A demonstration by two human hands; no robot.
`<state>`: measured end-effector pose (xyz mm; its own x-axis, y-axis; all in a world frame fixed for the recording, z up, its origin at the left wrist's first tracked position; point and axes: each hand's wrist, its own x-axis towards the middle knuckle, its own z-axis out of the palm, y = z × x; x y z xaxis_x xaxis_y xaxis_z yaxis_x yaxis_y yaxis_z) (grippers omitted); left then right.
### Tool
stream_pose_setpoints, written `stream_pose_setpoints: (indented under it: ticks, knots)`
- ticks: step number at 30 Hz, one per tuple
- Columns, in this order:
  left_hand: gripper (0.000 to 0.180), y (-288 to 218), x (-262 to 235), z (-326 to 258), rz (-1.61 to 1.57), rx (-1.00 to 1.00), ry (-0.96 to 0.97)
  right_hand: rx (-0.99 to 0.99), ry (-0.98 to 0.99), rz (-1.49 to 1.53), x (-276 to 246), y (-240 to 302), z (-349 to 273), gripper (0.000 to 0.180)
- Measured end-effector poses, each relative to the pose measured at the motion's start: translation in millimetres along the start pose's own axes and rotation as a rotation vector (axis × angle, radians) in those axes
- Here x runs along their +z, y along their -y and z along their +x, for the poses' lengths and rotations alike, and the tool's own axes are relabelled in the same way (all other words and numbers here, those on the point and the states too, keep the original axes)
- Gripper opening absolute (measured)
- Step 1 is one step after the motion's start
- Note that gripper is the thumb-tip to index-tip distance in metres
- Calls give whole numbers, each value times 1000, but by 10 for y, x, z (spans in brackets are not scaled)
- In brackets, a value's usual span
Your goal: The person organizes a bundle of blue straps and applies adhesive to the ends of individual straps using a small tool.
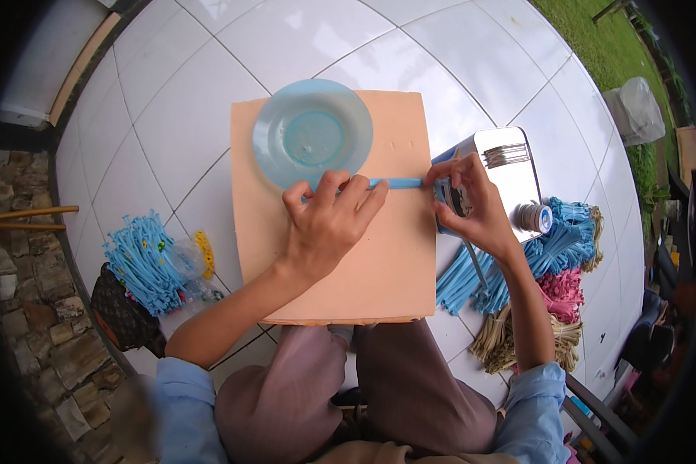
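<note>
A peach board carries a blue bowl.

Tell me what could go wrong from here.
The left hand overlaps the near rim of the blue dish in this view, so it might nudge the dish across the board.

The right hand is close beside the metal can; a sideways swing could knock it.

The blue strip runs between both hands' fingers, so it might slip or twist if either grip loosens.
</note>
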<state>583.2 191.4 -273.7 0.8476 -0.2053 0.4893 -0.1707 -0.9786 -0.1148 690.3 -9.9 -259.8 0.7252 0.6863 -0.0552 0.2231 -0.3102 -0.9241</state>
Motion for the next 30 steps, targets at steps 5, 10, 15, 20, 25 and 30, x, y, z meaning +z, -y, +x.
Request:
stream_pose_setpoints:
  ticks: [5,10,15,20,25,30]
  knots:
    - [34,-12,13,7,-23,-4,13,-90,-34,-47,25,-126,-40,35]
    - [33,-9,-6,1,-47,-22,16,-155,-69,-143,42,-121,-102,36]
    - [33,-2,-19,-5,-71,-42,63,-134,-85,4,74,-156,-113,42]
    - [33,7,-29,8,-86,-29,65,-303,-168,-126,96,-288,-134,37]
    - [34,4,-14,19,-103,-23,54,-312,-256,-87,163,-311,-160,31]
    - [34,-9,-28,26,-100,-19,60,-434,-297,-306,250,-343,-206,34]
